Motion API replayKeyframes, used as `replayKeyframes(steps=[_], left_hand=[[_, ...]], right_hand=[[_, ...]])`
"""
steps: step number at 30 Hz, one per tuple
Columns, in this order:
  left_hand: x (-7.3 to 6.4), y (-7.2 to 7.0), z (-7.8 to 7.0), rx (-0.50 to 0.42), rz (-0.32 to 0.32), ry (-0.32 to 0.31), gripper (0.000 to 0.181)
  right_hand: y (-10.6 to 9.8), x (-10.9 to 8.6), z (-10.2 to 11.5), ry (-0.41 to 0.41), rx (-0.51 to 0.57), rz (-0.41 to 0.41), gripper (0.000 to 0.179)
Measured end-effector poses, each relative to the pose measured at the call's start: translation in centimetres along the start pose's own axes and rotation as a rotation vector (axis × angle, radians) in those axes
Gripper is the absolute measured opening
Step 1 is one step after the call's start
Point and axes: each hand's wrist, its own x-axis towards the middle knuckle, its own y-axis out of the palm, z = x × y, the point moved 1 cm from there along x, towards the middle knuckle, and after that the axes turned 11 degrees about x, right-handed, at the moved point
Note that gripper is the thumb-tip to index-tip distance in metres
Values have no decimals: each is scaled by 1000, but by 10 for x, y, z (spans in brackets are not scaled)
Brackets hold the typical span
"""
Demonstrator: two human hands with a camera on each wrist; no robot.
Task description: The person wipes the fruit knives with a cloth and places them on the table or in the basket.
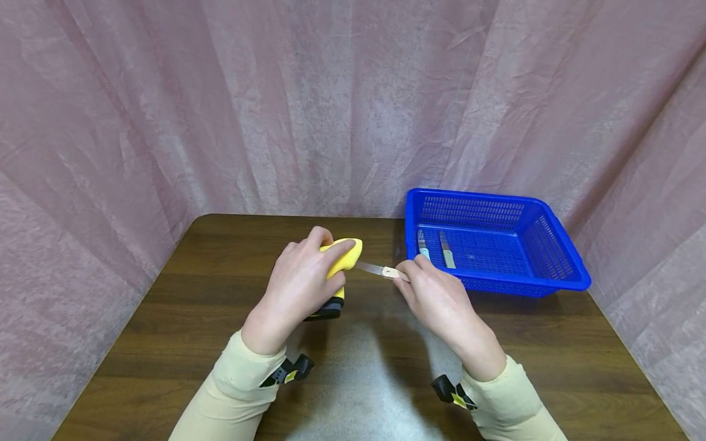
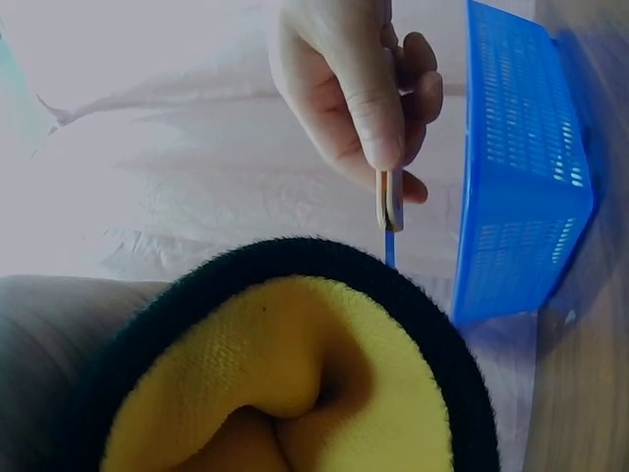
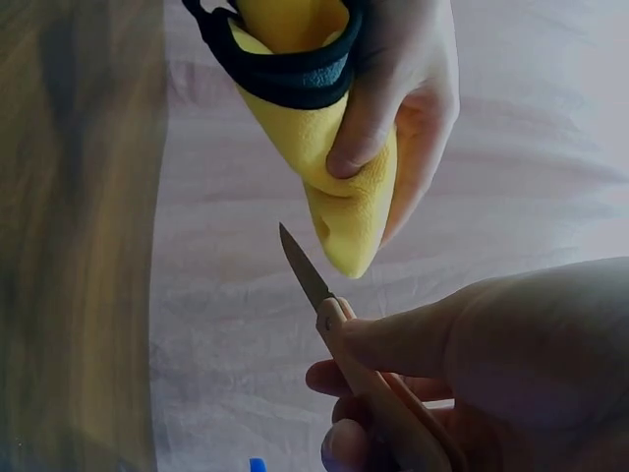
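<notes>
My left hand (image 1: pixel 300 272) grips a yellow cloth mitt (image 1: pixel 346 257) with a black edge, thumb and fingers pinching its folded tip. Its hollow opening, rimmed in black, fills the lower part of the left wrist view. In my right hand (image 1: pixel 438 300) is a folding knife (image 3: pixel 369 379) with a pale handle, held between thumb and curled fingers. The unfolded blade (image 3: pixel 303 264) points toward the mitt, and its tip lies close beside the cloth in the right wrist view. Both hands are over the middle of the table.
A blue plastic basket (image 1: pixel 496 285) stands at the back right, just beyond my right hand. Inside, at its left end, lie two more knives: one knife (image 1: pixel 423 243) by the wall and another knife (image 1: pixel 447 251) beside it. Pink curtains (image 1: pixel 331 110) hang behind the wooden table (image 1: pixel 182 318).
</notes>
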Motion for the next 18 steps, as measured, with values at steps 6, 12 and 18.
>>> replayKeyframes(steps=[6,12,18], left_hand=[[0,0,-7,5,-25,39,54],[-1,-1,-12,7,-56,73,56],[-1,-1,-18,24,-86,113,55]], right_hand=[[-1,0,0,-6,12,-5,10],[-1,1,2,-5,18,-13,11],[-1,1,2,8,19,-8,12]])
